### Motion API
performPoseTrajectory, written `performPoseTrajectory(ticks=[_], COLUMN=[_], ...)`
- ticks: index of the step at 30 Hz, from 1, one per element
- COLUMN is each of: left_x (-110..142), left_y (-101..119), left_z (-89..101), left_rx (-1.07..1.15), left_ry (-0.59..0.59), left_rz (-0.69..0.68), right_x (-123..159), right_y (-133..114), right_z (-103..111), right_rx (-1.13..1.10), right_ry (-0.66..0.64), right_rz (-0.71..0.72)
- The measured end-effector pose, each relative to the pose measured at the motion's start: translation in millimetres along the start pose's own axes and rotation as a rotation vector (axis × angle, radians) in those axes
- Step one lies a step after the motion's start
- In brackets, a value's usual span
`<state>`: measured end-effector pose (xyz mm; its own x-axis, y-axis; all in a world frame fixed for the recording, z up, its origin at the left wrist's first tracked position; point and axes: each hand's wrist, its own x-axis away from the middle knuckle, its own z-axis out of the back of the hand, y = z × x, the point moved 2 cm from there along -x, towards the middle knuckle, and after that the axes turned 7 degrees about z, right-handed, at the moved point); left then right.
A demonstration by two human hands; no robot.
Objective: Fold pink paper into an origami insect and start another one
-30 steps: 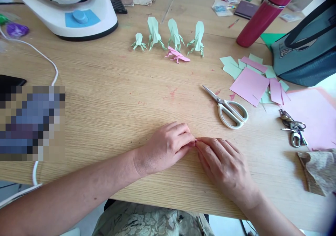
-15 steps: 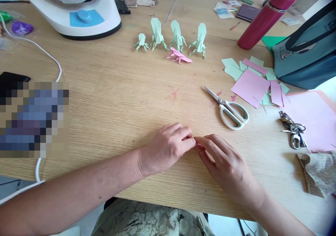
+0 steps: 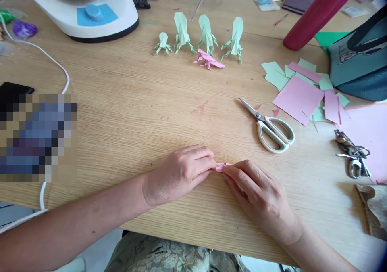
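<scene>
A small folded piece of pink paper is pinched between my hands, just above the front part of the table. The fingers of my left hand close on its left end, and those of my right hand on its right end. Only a short creased stretch shows between the fingertips; both ends are covered. Beyond my right hand lie scissors with pale handles. Further back stand several light green origami figures, with one pink origami figure lying in front of them.
Pink and green paper pieces lie to the right, near a blue-green bag and a red flask. Keys rest at the right. A white device stands back left, its table side crossed by a white cable.
My fingertips have parted slightly, so the pink folded paper between them now shows. My left hand has shifted a little left. The whole view has shifted slightly.
</scene>
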<state>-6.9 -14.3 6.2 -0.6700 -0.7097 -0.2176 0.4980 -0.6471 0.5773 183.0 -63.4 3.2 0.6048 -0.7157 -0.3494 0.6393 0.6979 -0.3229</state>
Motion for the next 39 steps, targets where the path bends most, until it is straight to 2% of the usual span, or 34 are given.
performPoseTrajectory(ticks=[8, 12, 17, 22, 28, 35, 39], left_x=[2, -1, -4, -7, -8, -5, 1], left_y=[0, 3, 2, -1, 0, 0, -3], left_z=[3.2, 5.3, 6.3, 1.9, -2.6, -2.7, 2.6], left_rx=[-0.046, -0.085, -0.079, -0.083, -0.256, -0.269, -0.218], left_ry=[0.013, 0.036, 0.000, -0.051, -0.060, -0.076, -0.048], left_rz=[-0.039, -0.032, -0.009, -0.066, -0.149, -0.108, -0.052], right_x=[1, -4, -9, -9, -11, -11, -9], right_y=[-2, -2, 0, 0, 1, -2, -2], right_z=[-1, 0, -1, -3, -4, -6, -7], right_rx=[-0.030, -0.042, -0.101, -0.109, -0.076, 0.037, 0.050], right_ry=[-0.014, 0.017, -0.022, -0.061, -0.037, -0.014, -0.022], right_rz=[-0.024, -0.081, -0.154, -0.160, -0.126, -0.058, -0.080])
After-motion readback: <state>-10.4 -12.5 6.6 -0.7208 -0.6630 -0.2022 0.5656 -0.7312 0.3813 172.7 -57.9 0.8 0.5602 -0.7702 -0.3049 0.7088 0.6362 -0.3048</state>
